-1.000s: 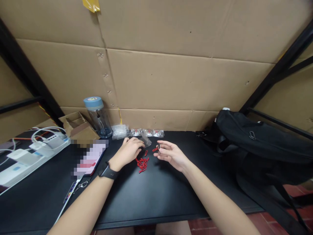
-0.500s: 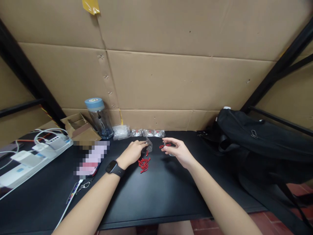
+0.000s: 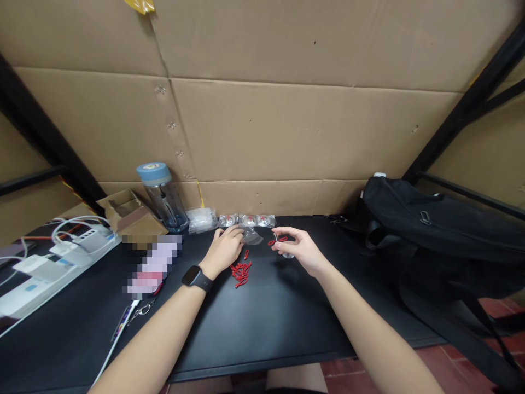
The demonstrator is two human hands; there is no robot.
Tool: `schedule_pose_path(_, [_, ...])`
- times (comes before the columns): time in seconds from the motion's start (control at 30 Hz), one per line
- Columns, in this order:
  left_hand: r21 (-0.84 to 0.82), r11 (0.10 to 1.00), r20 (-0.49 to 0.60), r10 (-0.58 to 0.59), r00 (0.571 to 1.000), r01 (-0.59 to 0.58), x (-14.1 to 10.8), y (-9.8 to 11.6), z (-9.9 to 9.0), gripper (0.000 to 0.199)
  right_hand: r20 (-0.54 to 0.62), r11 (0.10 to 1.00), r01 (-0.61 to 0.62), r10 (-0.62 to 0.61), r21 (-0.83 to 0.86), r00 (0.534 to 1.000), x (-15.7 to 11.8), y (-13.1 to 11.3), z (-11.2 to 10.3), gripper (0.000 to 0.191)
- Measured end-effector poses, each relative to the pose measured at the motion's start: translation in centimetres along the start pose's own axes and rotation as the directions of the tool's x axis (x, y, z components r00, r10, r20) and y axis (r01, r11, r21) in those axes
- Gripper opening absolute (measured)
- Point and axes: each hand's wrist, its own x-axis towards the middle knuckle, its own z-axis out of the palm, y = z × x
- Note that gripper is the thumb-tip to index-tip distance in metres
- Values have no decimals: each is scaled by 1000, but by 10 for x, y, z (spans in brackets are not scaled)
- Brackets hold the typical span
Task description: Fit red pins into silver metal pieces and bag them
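My right hand (image 3: 302,249) pinches a small, shiny round keychain-like piece (image 3: 289,255) between thumb and fingertips, held above the black tabletop. A red cord (image 3: 282,239) shows at its top; most of the piece hides behind the fingers. Palm down, my left hand (image 3: 223,251) rests with its fingers apart at the left edge of a clear plastic bag (image 3: 253,237), which lies flat. Nearer to me is a small pile of red cord loops (image 3: 241,273), with one loose loop (image 3: 246,254) just beyond it.
Along the cardboard back wall lie several bagged round pieces (image 3: 266,220) and a stack of clear bags (image 3: 202,219). A blue-lidded bottle (image 3: 164,200), an opened carton (image 3: 133,219) and a power strip (image 3: 36,279) stand left. A black backpack (image 3: 443,235) occupies the right.
The clear bag, raised at my left fingertips before, now lies flat on the table. My left hand has shifted slightly left. The right hand keeps its pinch.
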Motion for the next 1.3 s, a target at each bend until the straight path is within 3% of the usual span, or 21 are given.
schedule_pose_path(0.13, [-28,998,-27,-49,998,48,3,4,-7,22,5,1000,7,-7,-23,1000,0,1,-1,55])
schedule_pose_path(0.23, [-66,998,-41,-7,999,5,5,14,-19,24,-4,990,87,-88,-112,996,1,2,-4,50])
schedule_pose_path(0.37, [-163,974,98,177,979,-159,3,33,-30,24,7,858,279,-305,-431,952,2,3,-8,40])
schedule_pose_path(0.5, [-239,950,212,254,944,-202,-4,43,-33,32,75,738,331,-357,-588,931,2,1,-11,39])
schedule_pose_path(0.63, [-258,945,271,271,923,-202,-10,43,-34,36,186,630,366,-335,-685,924,0,-3,-15,31])
schedule_pose_path(0.8, [-253,946,306,278,911,-204,-14,38,-36,36,284,547,347,-200,-761,938,-3,-1,-14,30])
schedule_pose_path(1.1, [-252,948,295,268,917,-196,-16,38,-39,34,327,487,359,-152,-797,933,-4,11,3,19])
schedule_pose_path(1.3, [-281,939,295,282,913,-199,-17,34,-38,33,316,504,340,-135,-794,939,0,17,5,18])
